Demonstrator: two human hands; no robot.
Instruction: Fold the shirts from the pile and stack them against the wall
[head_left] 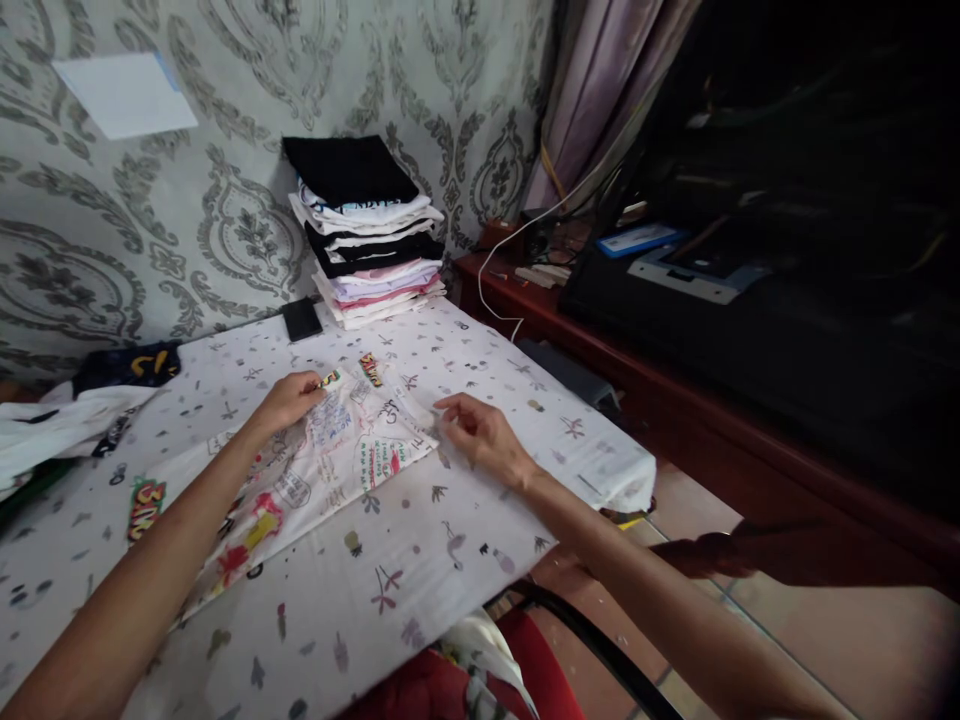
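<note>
A white shirt point(330, 450) with colourful printed writing and drawings lies partly folded on the cloth-covered table. My left hand point(291, 402) is closed on the shirt's far edge, its fingers bent over the fabric. At the shirt's right end, my right hand point(484, 437) has its thumb and forefinger pinched at the fabric edge; the exact grip is hard to make out. The shirt's lower left part stretches beneath my left forearm, which hides some of it.
A tall stack of folded clothes point(375, 240) stands against the wall, with a black phone point(302, 320) beside it. Loose clothes point(67, 425) lie at the left. On the right is a dark wooden cabinet point(510, 290) with a white cable point(484, 270). A chair's red seat point(536, 660) is below the near edge.
</note>
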